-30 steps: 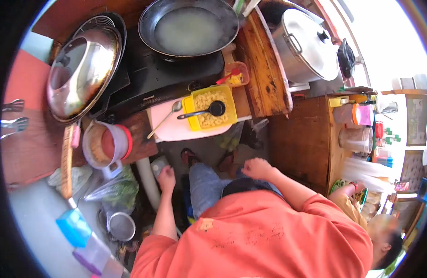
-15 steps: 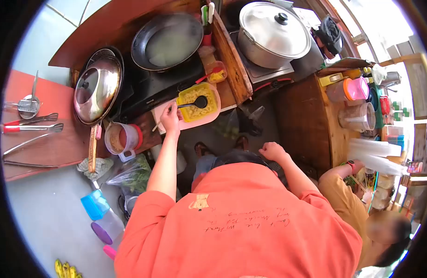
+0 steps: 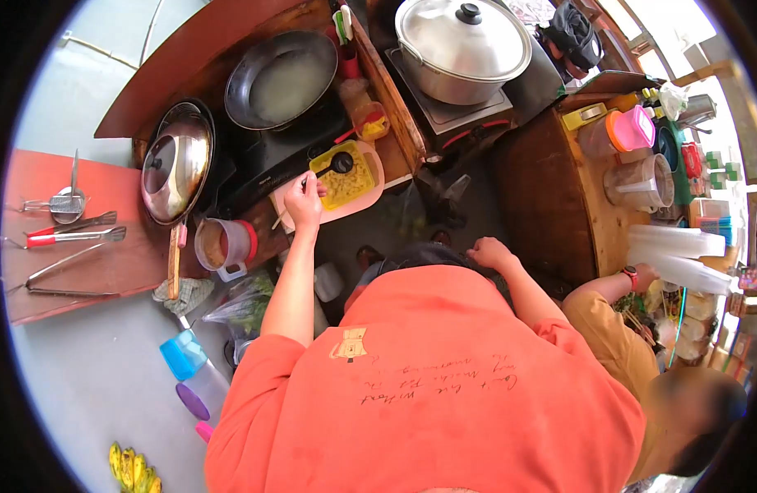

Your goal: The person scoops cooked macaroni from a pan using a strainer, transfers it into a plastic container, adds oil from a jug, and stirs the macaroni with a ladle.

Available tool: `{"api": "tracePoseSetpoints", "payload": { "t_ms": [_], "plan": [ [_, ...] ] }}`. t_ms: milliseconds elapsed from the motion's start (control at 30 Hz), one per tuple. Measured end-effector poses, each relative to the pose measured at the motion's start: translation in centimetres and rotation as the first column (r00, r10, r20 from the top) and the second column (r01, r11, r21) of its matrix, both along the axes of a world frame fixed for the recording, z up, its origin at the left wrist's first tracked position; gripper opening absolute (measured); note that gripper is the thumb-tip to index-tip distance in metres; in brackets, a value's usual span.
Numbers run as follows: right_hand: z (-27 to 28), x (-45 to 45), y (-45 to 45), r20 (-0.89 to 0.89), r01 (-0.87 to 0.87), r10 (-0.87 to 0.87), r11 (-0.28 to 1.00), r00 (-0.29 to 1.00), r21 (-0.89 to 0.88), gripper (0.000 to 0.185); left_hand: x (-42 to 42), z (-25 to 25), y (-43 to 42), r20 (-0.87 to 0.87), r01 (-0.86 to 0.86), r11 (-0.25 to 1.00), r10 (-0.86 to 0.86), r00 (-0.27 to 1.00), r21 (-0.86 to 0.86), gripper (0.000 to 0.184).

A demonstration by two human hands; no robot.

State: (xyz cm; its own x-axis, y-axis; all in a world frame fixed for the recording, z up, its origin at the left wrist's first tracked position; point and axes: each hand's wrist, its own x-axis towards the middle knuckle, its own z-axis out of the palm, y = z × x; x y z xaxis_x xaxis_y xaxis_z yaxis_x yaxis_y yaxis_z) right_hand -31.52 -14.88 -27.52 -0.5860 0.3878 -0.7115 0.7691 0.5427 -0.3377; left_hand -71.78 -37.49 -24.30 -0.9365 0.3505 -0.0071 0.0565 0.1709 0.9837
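My left hand (image 3: 304, 201) is closed around the handle of a black ladle (image 3: 341, 163). The ladle's round head is over the far part of a yellow container (image 3: 346, 203), which has pale chopped pieces in it. Under that container lies a pale pink tray (image 3: 333, 217) at the counter's edge. Beyond it, a wide dark wok (image 3: 259, 94) with cloudy liquid sits on the black stove (image 3: 292, 148). My right hand (image 3: 491, 253) hangs near my waist with its fingers curled in, and nothing shows in it.
A lidded silver pot (image 3: 456, 78) stands at upper right. At left are a covered pan (image 3: 177, 168), a measuring jug (image 3: 222, 245) and tongs (image 3: 78, 236) on a red board. Another person's arm (image 3: 613, 285) reaches toward plastic containers (image 3: 674, 240) at right.
The ladle's head has moved from the container's middle toward its far side, with my left hand still on the handle. My right hand stays near my waist. The whole view has shifted slightly.
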Motion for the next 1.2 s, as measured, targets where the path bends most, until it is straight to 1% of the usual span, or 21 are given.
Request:
{"api": "tracePoseSetpoints", "payload": {
  "t_ms": [33, 67, 100, 133, 167, 200, 267, 467, 600, 633, 700, 733, 800, 867, 933, 967, 1033, 1067, 1133, 1167, 1200],
  "plan": [
    [-0.2, 0.0, 0.2, -0.012, -0.005, 0.005, 1.000, 1.000, 0.005, 0.039, 0.1, 0.2, -0.1, -0.063, 0.001, 1.000, -0.002, 0.998, -0.020, 0.029],
    [-0.3, -0.1, 0.3, -0.024, -0.012, 0.012, 1.000, 1.000, 0.011, 0.039, 0.1, 0.5, -0.2, -0.062, -0.002, 1.000, 0.000, 0.998, -0.025, 0.029],
    [-0.5, -0.1, 0.4, -0.033, -0.034, 0.035, 0.999, 0.999, 0.008, 0.039, 0.2, 0.7, -0.4, -0.127, -0.023, 0.998, 0.015, 0.992, -0.059, 0.029],
    [-0.4, -0.2, 0.6, -0.033, -0.040, 0.040, 0.999, 0.999, 0.005, 0.039, 0.2, 1.0, -0.6, -0.191, -0.047, 0.995, 0.029, 0.981, -0.091, 0.029],
    [-0.3, -0.4, 0.7, -0.013, -0.038, 0.038, 0.999, 0.999, -0.008, 0.039, 0.3, 1.3, -1.0, -0.210, -0.065, 0.992, 0.042, 0.977, -0.104, 0.029],
    [-0.2, -0.5, 0.7, 0.007, -0.038, 0.038, 0.999, 0.999, -0.021, 0.040, 0.5, 1.7, -1.5, -0.211, -0.073, 0.992, 0.049, 0.976, -0.107, 0.029],
    [-0.6, -0.6, 0.9, 0.000, -0.054, 0.054, 0.998, 0.999, -0.022, 0.040, 0.9, 2.7, -2.5, -0.255, -0.084, 0.978, 0.034, 0.966, -0.191, 0.028],
    [-1.7, -0.6, 1.5, -0.013, -0.050, 0.049, 0.998, 0.999, -0.039, 0.039, 3.9, 4.2, -4.0, -0.241, -0.106, 0.977, 0.060, 0.969, -0.186, 0.029],
    [-2.5, -0.8, 2.0, -0.001, -0.078, 0.078, 0.995, 0.997, -0.057, 0.041, 5.8, 5.0, -2.6, -0.230, -0.035, 0.979, -0.012, 0.973, -0.200, 0.028],
    [-3.1, -0.8, 2.1, -0.003, -0.076, 0.075, 0.996, 0.997, -0.057, 0.041, 6.2, 5.3, -1.9, -0.270, -0.019, 0.983, -0.032, 0.962, -0.183, 0.028],
    [-4.2, -0.7, 2.3, -0.023, -0.152, 0.152, 0.988, 0.988, -0.010, 0.043, 6.6, 5.8, -0.8, -0.313, 0.009, 0.984, -0.065, 0.947, -0.179, 0.026],
    [-3.9, -0.8, 2.4, -0.023, -0.148, 0.148, 0.989, 0.989, -0.009, 0.043, 6.5, 5.7, -0.4, -0.313, 0.012, 0.984, -0.068, 0.947, -0.178, 0.026],
    [-3.3, -1.1, 2.5, 0.002, -0.161, 0.161, 0.987, 0.987, -0.029, 0.045, 6.3, 5.6, 0.5, -0.379, -0.008, 0.968, -0.090, 0.921, -0.249, 0.025],
    [-3.8, -1.0, 2.4, -0.025, -0.150, 0.150, 0.989, 0.988, -0.007, 0.043, 5.9, 5.6, 1.0, -0.398, 0.004, 0.973, -0.098, 0.912, -0.230, 0.024],
    [-4.3, -1.0, 2.4, -0.053, -0.140, 0.140, 0.990, 0.989, 0.015, 0.040, 5.4, 5.9, 1.2, -0.510, 0.044, 0.960, -0.186, 0.840, -0.277, 0.023],
    [-4.5, -1.0, 2.4, -0.061, -0.156, 0.157, 0.988, 0.986, 0.022, 0.040, 5.2, 6.2, 1.3, -0.511, 0.044, 0.960, -0.185, 0.840, -0.277, 0.023],
    [-4.3, -1.3, 2.4, -0.071, -0.172, 0.174, 0.985, 0.982, 0.028, 0.039, 4.8, 6.9, 1.4, -0.667, 0.053, 0.948, -0.261, 0.698, -0.315, 0.022],
    [-3.7, -1.6, 2.3, -0.081, -0.164, 0.165, 0.986, 0.983, 0.021, 0.038, 4.6, 7.2, 1.3, -0.668, 0.052, 0.948, -0.260, 0.697, -0.315, 0.022],
    [-2.7, -2.7, 2.1, -0.094, -0.157, 0.157, 0.988, 0.983, 0.014, 0.038, 4.3, 7.7, 0.9, -0.686, 0.055, 0.919, -0.330, 0.648, -0.390, 0.023],
    [-2.2, -3.5, 2.1, -0.094, -0.157, 0.156, 0.987, 0.983, -0.012, 0.038, 4.1, 7.7, 0.7, -0.688, 0.053, 0.919, -0.330, 0.647, -0.390, 0.023],
    [-1.8, -4.4, 2.0, -0.094, -0.158, 0.154, 0.987, 0.984, -0.036, 0.038, 4.0, 7.6, 0.4, -0.718, 0.055, 0.925, -0.329, 0.613, -0.377, 0.023]
  ]
}}
